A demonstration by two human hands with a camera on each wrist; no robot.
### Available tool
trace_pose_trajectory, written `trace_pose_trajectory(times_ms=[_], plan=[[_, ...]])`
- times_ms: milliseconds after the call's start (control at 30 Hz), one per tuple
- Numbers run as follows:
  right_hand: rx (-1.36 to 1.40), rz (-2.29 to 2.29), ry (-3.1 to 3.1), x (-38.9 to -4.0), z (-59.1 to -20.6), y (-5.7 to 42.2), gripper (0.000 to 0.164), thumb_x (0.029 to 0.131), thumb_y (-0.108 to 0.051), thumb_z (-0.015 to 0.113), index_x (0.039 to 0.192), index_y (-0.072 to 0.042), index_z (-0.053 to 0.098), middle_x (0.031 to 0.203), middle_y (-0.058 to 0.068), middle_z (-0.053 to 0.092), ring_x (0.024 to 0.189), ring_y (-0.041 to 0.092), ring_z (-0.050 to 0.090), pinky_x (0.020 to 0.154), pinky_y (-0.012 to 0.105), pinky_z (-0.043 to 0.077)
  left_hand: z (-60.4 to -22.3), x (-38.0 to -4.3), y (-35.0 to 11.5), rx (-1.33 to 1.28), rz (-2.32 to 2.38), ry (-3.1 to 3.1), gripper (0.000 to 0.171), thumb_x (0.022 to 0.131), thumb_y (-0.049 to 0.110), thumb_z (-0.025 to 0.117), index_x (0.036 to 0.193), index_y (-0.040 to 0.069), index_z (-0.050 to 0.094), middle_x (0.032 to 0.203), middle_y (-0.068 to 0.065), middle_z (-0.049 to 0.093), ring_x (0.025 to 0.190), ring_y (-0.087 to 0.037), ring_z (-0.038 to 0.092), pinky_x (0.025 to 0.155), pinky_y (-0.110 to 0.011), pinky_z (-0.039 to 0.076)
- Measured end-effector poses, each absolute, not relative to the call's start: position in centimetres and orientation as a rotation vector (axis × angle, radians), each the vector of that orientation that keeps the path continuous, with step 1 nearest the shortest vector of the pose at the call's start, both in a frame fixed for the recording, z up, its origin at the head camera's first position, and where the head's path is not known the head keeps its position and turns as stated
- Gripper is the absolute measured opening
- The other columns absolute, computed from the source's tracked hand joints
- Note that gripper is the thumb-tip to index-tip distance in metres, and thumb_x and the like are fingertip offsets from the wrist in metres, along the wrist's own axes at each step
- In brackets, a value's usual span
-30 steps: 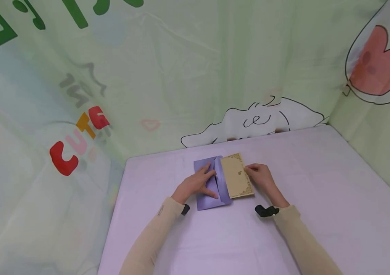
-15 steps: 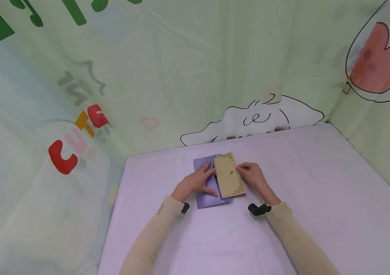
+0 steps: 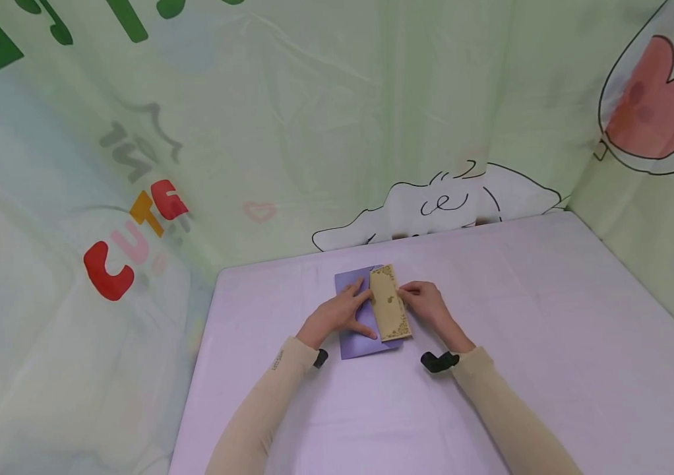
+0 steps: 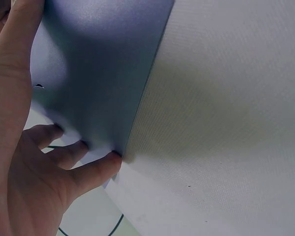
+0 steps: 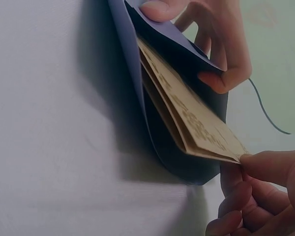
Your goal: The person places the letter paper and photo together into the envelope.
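Observation:
A purple envelope [image 3: 356, 348] lies on the table under my left hand [image 3: 337, 315], whose fingers are spread across it. In the right wrist view, the left thumb rests on the envelope's front panel and the index fingertip bends over the edge of its open mouth. A cream folded card [image 3: 389, 303] with a gold-brown corner pattern sits partly inside the envelope [image 5: 122, 34]. My right hand [image 3: 426, 305] pinches the card's outer edge between thumb and fingers. Layers of the folded card [image 5: 187, 110] show at its end; its inserted part is hidden.
A pale lilac cloth covers the table [image 3: 491, 284]. Behind stands a light green curtain [image 3: 313, 132] with printed drawings, meeting the table's back edge. Another printed curtain [image 3: 46, 343] hangs along the left side. Black wrist straps sit at both cuffs.
My right hand has moved left with the card, and less of the card shows outside the envelope. My left hand and the envelope have stayed almost still.

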State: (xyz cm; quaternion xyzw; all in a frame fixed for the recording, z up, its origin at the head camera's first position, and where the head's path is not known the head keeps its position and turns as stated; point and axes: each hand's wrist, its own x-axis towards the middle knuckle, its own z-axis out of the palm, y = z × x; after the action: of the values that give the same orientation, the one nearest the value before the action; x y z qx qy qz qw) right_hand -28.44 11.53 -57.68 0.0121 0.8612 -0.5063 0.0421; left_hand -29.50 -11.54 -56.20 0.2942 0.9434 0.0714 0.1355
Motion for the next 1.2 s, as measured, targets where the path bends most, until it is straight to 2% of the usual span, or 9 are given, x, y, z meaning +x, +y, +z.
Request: trace_pose_trajectory(times_ms=[267,467,700,867,1200], plan=[[-0.036,-1.526,2.644,-28.6,-57.9,10.8,0.028,0.098,-0.017,0.064,0.111,0.007,0.071,0.101,0.019,0.075,0.087,0.019,0.066,0.071,0.024,0.048,-56.1,-29.5,-11.5,0.837,0.221,2.72,0.091,0.071,0.071,0.076,0.142,0.025,0.043,0.169,-0.014,0.012,0.154,-0.033,0.023,0.115,-0.044,0.04],[-0.067,-1.48,2.631,-28.6,-57.8,9.9,0.027,0.098,-0.017,0.063,0.111,0.005,0.071,0.102,0.018,0.074,0.085,0.019,0.064,0.069,0.024,0.048,-56.0,-29.3,-11.5,0.809,0.225,2.7,0.096,0.073,0.07,0.076,0.149,0.024,0.04,0.17,-0.014,0.009,0.155,-0.033,0.02,0.117,-0.044,0.038],[-0.135,-1.412,2.684,-29.3,-58.0,9.3,0.024,0.098,-0.016,0.063,0.106,0.005,0.072,0.1,0.018,0.074,0.081,0.019,0.062,0.065,0.024,0.046,-56.1,-29.4,-11.5,0.821,0.237,2.713,0.091,0.072,0.071,0.076,0.144,0.026,0.043,0.17,-0.013,0.01,0.155,-0.034,0.022,0.115,-0.044,0.04],[-0.155,-1.377,2.683,-29.3,-58.1,9.2,0.023,0.098,-0.015,0.063,0.105,0.005,0.072,0.098,0.017,0.073,0.077,0.017,0.061,0.063,0.023,0.046,-56.2,-29.5,-11.5,0.816,0.247,2.706,0.093,0.072,0.07,0.076,0.147,0.026,0.042,0.17,-0.013,0.009,0.155,-0.034,0.02,0.115,-0.046,0.039],[-0.214,-1.315,2.702,-29.2,-57.7,8.3,0.023,0.097,-0.015,0.066,0.104,0.005,0.074,0.098,0.017,0.075,0.08,0.019,0.064,0.067,0.026,0.049,-56.4,-29.6,-11.6,0.832,0.246,2.717,0.098,0.071,0.071,0.076,0.15,0.026,0.039,0.17,-0.014,0.009,0.155,-0.034,0.02,0.116,-0.045,0.038]])
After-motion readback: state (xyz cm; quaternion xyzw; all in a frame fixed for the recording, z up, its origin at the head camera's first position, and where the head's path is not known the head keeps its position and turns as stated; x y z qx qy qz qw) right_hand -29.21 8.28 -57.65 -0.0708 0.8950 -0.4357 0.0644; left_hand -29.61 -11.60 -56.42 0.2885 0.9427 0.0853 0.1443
